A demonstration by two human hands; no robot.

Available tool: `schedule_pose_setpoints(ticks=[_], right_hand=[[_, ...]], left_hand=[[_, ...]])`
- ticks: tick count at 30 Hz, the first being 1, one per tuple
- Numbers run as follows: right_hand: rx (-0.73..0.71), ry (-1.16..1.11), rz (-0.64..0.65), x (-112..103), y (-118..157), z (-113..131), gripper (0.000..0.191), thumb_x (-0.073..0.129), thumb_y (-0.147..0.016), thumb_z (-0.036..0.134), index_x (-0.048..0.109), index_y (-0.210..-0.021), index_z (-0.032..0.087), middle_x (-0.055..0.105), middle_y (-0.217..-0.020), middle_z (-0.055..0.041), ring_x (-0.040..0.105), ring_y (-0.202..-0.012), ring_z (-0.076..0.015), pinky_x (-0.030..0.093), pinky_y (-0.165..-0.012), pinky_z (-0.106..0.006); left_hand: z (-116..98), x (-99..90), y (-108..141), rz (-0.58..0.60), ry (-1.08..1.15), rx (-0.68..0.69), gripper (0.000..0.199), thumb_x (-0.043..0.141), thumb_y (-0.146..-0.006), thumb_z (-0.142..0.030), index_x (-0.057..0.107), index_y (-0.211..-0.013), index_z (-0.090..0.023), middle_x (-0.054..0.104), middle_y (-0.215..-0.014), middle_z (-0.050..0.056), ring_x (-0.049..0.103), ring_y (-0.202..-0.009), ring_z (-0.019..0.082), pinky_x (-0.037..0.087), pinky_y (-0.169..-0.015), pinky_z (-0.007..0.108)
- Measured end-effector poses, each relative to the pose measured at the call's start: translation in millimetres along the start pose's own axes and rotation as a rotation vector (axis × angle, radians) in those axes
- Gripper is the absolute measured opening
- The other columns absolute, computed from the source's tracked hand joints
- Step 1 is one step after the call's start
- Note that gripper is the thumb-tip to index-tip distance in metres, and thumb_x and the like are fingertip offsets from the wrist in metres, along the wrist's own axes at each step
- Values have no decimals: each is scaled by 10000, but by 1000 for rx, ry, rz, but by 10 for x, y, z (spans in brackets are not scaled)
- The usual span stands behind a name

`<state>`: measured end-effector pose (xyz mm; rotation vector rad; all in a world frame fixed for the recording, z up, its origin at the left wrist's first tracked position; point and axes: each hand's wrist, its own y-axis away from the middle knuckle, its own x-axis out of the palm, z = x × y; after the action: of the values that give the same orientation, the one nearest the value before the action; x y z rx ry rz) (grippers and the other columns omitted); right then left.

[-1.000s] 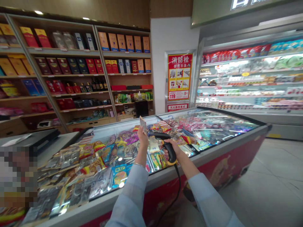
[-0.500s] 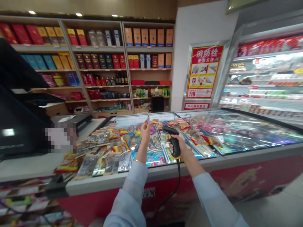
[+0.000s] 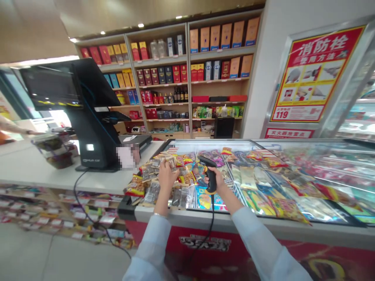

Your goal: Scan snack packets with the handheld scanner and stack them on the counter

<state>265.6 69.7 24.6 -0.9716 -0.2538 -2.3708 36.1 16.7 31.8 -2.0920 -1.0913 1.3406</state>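
Gripping the black scanner (image 3: 211, 182) in the right hand (image 3: 219, 183) above the freezer (image 3: 193, 216); reaching with the left hand (image 3: 166, 175) over snack packets (image 3: 187, 177) spread across its left end, impossible to tell whether pinching one. Seemingly mid-scanning; impossible to count done or left.

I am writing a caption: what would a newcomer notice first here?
A large red-and-yellow rectangular poster stands out at right. Centrally, the right hand holds a black-and-yellow corded scanner over a red, white-rimmed freezer. A tall black checkout terminal rises at left.
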Motion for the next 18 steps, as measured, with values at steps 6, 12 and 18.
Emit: schedule_pose_setpoints(ticks=[6, 12, 18], right_hand=[[11, -88, 46, -112, -300, -328, 186, 618, -662, 320, 607, -724, 145, 603, -591, -26, 443, -376, -78, 364, -331, -196], [-18, -144, 40, -185, -334, -418, 181, 588, -686, 322, 616, -732, 148, 608, -610, -25, 425, -373, -64, 378, -343, -181], [1, -127, 63, -196, -333, -407, 178, 576, -695, 333, 600, -724, 160, 597, -598, -22, 427, -378, -76, 377, -344, -194]], left_hand=[[135, 124, 249, -63, -225, 95, 516, 472, -843, -475, 541, -1219, -130, 488, -1373, 148, 389, -1306, 318, 209, -1130, 495], [156, 169, 265, -5, -256, 30, 450, 434, -867, -406, 587, -1220, -171, 518, -1357, 118, 422, -1294, 283, 208, -1135, 486], [151, 145, 260, -3, -224, -3, 441, 394, -890, -397, 599, -1211, -175, 540, -1336, 109, 420, -1298, 262, 209, -1139, 477]])
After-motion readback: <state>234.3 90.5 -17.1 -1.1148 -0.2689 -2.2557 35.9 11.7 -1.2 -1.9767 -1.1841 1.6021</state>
